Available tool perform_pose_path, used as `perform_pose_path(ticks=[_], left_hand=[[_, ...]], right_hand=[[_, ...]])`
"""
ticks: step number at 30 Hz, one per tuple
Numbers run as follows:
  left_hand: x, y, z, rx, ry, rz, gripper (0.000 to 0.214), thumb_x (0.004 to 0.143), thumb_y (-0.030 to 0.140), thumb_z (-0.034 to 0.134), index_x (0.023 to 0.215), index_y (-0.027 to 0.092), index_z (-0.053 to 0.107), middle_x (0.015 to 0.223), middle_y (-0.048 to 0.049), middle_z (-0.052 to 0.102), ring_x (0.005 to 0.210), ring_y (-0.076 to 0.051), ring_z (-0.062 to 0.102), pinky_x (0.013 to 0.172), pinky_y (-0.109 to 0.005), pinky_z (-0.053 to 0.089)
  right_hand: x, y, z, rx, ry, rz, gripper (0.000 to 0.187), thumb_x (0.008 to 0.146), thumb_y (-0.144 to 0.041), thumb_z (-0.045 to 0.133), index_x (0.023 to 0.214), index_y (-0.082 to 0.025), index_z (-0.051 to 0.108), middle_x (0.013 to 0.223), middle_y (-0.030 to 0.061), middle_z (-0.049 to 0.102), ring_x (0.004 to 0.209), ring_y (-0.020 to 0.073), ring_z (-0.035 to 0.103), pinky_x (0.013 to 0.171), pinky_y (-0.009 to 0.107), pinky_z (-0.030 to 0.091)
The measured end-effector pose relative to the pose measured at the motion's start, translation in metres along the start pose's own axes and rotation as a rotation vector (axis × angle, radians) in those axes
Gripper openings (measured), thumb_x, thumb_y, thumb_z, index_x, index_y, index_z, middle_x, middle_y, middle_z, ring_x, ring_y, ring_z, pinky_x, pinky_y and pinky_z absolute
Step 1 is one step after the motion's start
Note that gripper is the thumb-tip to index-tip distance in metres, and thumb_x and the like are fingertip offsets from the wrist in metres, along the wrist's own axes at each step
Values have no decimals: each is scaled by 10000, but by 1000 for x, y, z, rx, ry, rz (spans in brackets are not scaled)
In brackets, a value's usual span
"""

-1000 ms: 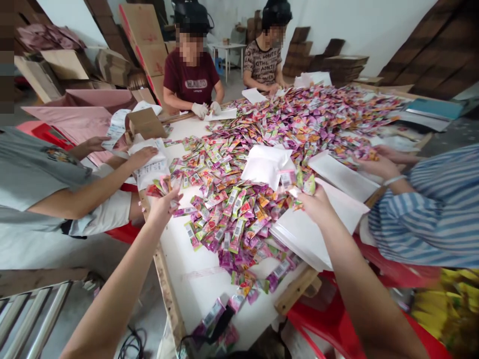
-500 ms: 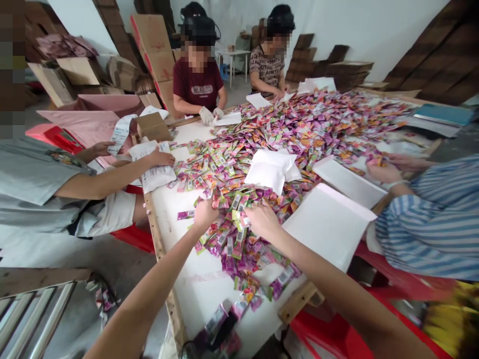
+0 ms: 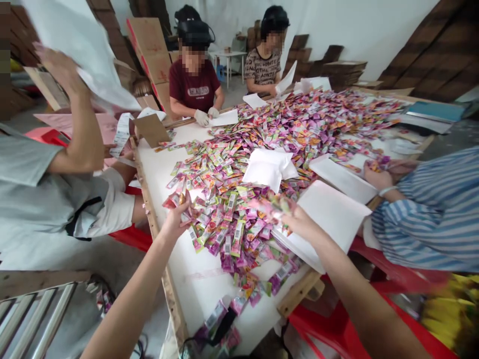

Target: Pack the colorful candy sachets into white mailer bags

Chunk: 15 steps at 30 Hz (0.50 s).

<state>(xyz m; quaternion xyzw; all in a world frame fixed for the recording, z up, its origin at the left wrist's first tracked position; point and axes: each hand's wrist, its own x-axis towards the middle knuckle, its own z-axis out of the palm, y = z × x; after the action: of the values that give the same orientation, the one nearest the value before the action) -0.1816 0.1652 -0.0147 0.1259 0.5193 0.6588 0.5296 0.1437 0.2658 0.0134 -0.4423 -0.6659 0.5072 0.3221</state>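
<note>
Small pink, purple and green printed sachets [image 3: 220, 219] lie in a wide heap across the white table. My left hand [image 3: 177, 218] is closed around some of these sachets, above the left edge of the heap. My right hand [image 3: 295, 218] grips several sachets too, blurred by motion, just left of a large white envelope [image 3: 329, 214]. That envelope lies on the right side of the table, partly behind my right forearm. A plump white packet [image 3: 266, 168] rests on the sachets beyond my hands.
Wooden strips [image 3: 170, 294] edge the table. A person in grey at left lifts a large white bag [image 3: 80, 50]. Someone in blue stripes [image 3: 430, 214] works at right, and two people sit opposite. A black strap-like object [image 3: 224, 326] lies at the near end; red stools [image 3: 329, 329] stand close by.
My hands have moved apart, left hand leftward and right hand rightward, with sachets in both. The person at left has raised a white bag off the table. One person opposite has lifted a white envelope.
</note>
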Motion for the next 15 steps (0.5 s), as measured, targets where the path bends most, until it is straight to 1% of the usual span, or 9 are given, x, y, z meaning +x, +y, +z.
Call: perform_pose_path(ticks=[2, 3, 5, 7, 10, 11, 12, 13, 15], left_hand=[[-3, 0, -15, -41, 17, 7, 184, 663, 248, 694, 718, 153, 546, 558, 31, 532, 512, -93, 563, 436, -163, 424], [-4, -1, -23, -19, 24, -5, 217, 637, 243, 717, 754, 155, 556, 567, 34, 534, 513, -90, 560, 413, -150, 396], [-5, -3, -40, 151, 44, 5, 336, 573, 223, 760, 849, 160, 578, 620, 26, 564, 524, -94, 559, 412, -153, 386], [-6, -6, -57, 457, 99, 114, 411, 542, 235, 773, 904, 168, 593, 647, 21, 583, 521, -106, 554, 451, -186, 414], [-3, -9, -79, 1020, 282, 305, 339, 612, 348, 708, 892, 177, 625, 595, 8, 578, 565, -167, 581, 525, -247, 433], [0, -10, -83, 1190, 330, 334, 320, 653, 390, 664, 889, 175, 634, 606, -10, 592, 609, -196, 600, 548, -264, 434], [4, -11, -86, 1325, 348, 365, 316, 693, 416, 617, 894, 174, 640, 656, -34, 620, 676, -223, 617, 585, -280, 439], [10, -11, -87, 1420, 333, 406, 320, 725, 423, 577, 912, 171, 640, 738, -60, 648, 751, -241, 626, 631, -292, 445], [26, -13, -83, 1516, 227, 466, 325, 756, 394, 539, 964, 161, 628, 904, -99, 664, 868, -255, 620, 709, -305, 448]], right_hand=[[-5, -2, 1, 73, 32, -13, 400, 699, -329, 617, 1078, -212, 561, 1048, 51, 648, 925, 197, 615, 830, 338, 491], [-7, -2, 3, 69, 0, -5, 408, 686, -323, 634, 1073, -210, 567, 1042, 52, 650, 929, 199, 614, 840, 337, 485], [-10, 1, 10, -4, -154, 32, 427, 600, -265, 705, 1008, -190, 603, 968, 48, 670, 894, 214, 622, 842, 346, 481], [-12, 7, 19, -69, -243, 57, 376, 548, -214, 727, 909, -175, 629, 872, 35, 681, 833, 222, 630, 809, 351, 489], [-14, 12, 35, -75, -87, 55, 220, 611, -213, 660, 825, -176, 627, 773, 19, 664, 736, 197, 620, 703, 319, 496], [-14, 11, 42, -82, -56, 75, 180, 633, -220, 637, 807, -178, 620, 733, 13, 650, 668, 179, 603, 641, 303, 491], [-13, 9, 51, -97, -79, 91, 143, 648, -224, 621, 783, -180, 612, 693, 5, 631, 605, 162, 578, 587, 287, 477], [-11, 5, 62, -122, -159, 88, 106, 659, -229, 612, 754, -182, 604, 658, -4, 611, 563, 148, 553, 549, 273, 460], [-5, -4, 91, -197, -370, 23, 73, 682, -258, 605, 683, -187, 587, 607, -16, 583, 542, 138, 534, 525, 252, 434]])
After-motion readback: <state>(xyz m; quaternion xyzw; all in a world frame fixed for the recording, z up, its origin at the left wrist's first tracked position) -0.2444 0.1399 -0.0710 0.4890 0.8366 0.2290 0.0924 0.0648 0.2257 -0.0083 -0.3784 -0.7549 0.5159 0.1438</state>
